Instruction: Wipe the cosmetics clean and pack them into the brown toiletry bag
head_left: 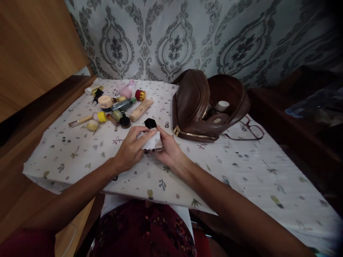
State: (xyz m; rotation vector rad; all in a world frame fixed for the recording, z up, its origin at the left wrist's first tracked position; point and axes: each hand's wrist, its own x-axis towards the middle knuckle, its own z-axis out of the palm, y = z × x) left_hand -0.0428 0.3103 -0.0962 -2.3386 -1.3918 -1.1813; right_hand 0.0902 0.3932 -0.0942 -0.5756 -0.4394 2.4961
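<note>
Near the table's front middle, a small bottle with a black faceted cap [150, 123] is between my two hands. My left hand [130, 148] presses a crumpled white cloth or tissue [152, 141] against the bottle's front, fingers closed over it. From the other side my right hand [171, 150] is wrapped round the bottle, its thumb by the cap. The cloth and fingers hide most of the bottle. Just beyond my hands lie a beige tube [141, 110] and a round black-lidded jar [124, 122].
Several cosmetics, including a red jar with a gold rim [140, 95] and a brush [80, 121], lie at the back left. An open brown bag [191, 103] holds a white-capped item [222, 106]. Glasses [255, 132] lie right of it on the patterned tablecloth [88, 167].
</note>
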